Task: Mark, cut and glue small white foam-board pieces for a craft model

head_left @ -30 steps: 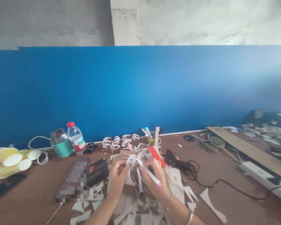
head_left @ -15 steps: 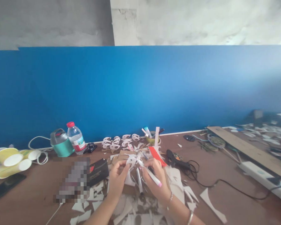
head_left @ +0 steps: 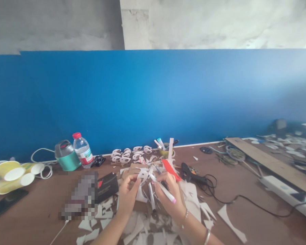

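My left hand (head_left: 128, 193) pinches a small white bird-shaped cutout (head_left: 142, 175) between thumb and fingers. A white marker pen (head_left: 165, 191) with a pink end is gripped in my right hand (head_left: 172, 194), its tip close to the cutout; whether it touches I cannot tell. Under and between my hands lies another white pen (head_left: 152, 198) with a dark end. White paper scraps (head_left: 135, 226) cover the table below my wrists. Several similar bird-shaped cutouts (head_left: 124, 159) stand in rows beyond my hands, near the blue partition.
A water bottle (head_left: 83, 151) and a green-and-grey container (head_left: 67, 156) stand at back left, near a black box (head_left: 107, 188). Paper cups (head_left: 15, 177) lie far left. Right are a red strip (head_left: 171, 170), a black glue gun (head_left: 191, 174) with its cord, and a power strip (head_left: 288, 195).
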The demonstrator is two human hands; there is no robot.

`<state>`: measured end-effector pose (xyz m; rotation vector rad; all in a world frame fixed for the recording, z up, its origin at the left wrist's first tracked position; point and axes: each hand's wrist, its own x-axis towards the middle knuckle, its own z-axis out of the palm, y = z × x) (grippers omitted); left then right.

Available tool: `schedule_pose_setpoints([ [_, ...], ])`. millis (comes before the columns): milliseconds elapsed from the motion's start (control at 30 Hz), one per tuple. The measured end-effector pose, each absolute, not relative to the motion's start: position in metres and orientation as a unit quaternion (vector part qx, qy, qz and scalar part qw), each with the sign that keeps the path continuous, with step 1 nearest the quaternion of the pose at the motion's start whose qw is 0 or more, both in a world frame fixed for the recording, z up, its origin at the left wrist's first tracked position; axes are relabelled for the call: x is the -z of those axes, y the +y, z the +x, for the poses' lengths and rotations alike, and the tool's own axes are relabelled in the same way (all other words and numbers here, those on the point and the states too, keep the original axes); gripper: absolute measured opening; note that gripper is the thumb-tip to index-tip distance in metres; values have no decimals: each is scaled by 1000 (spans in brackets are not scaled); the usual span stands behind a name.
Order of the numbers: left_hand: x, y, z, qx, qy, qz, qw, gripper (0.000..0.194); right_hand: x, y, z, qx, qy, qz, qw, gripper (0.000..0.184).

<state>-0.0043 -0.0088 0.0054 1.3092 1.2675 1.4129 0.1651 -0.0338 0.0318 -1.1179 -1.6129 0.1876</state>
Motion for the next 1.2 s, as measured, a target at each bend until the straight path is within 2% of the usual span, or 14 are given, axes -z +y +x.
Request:
schedule_pose_setpoints([
  [1200,-1,-8,-5,-564,495,509,421,37,-30,-33,166,-88,-663,-485,563,10],
])
